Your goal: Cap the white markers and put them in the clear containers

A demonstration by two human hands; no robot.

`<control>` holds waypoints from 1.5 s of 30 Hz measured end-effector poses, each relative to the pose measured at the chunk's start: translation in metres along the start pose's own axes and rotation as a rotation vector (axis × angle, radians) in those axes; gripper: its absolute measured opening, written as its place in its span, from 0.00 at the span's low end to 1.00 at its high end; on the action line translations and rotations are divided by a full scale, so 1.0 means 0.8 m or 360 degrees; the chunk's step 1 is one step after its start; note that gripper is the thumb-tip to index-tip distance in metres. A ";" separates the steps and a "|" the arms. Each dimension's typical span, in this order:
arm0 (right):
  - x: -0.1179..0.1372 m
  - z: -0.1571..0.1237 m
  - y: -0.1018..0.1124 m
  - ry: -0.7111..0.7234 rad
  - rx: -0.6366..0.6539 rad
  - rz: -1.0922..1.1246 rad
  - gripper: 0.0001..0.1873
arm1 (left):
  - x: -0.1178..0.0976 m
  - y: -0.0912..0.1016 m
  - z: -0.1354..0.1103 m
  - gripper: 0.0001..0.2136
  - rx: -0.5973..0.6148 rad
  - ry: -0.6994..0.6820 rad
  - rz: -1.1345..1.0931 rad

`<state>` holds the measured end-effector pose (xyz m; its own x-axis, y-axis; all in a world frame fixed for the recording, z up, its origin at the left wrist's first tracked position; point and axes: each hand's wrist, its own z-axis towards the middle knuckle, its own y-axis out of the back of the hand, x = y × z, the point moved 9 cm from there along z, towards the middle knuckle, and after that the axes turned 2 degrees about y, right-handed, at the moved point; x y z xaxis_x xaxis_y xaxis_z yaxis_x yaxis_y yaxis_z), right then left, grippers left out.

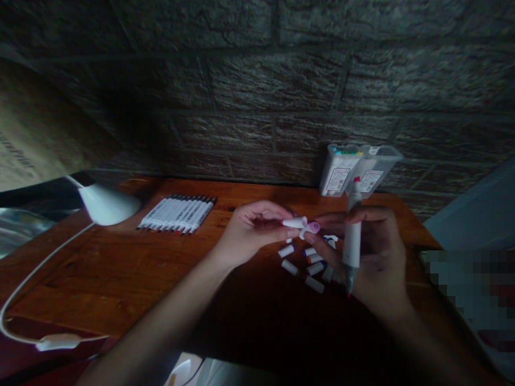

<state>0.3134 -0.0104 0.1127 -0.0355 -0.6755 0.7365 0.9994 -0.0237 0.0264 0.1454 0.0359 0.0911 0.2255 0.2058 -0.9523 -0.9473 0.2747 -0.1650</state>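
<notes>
My left hand [247,230] pinches a white marker cap [293,222] with a reddish end between thumb and fingers. Just beside it, the thumb and forefinger of my right hand [380,257] meet at a small pink-purple piece [313,227], probably another cap's end. That same right hand also holds an uncapped white marker [352,241] upright, with red tips bare at top and bottom. Below both hands, several loose marker caps [314,284] lie scattered on the wooden table [120,273]; my right hand hides some of them.
A neat row of white markers [177,213] lies to the left. Two clear plastic cases [340,174] stand by the brick wall [249,134], one with colored tips showing. At far left are a lamp base [110,205], its big shade [44,128] and a white cord [36,279].
</notes>
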 end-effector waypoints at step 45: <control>0.006 0.000 0.008 0.0135 0.0012 -0.0105 0.25 | -0.014 0.003 -0.002 0.12 0.0020 -0.0240 0.0217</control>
<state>0.3198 -0.0138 0.1168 -0.1009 -0.7325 0.6733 0.9948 -0.0651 0.0782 0.1404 0.0322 0.1013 0.1276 0.3800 -0.9161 -0.9687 0.2462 -0.0328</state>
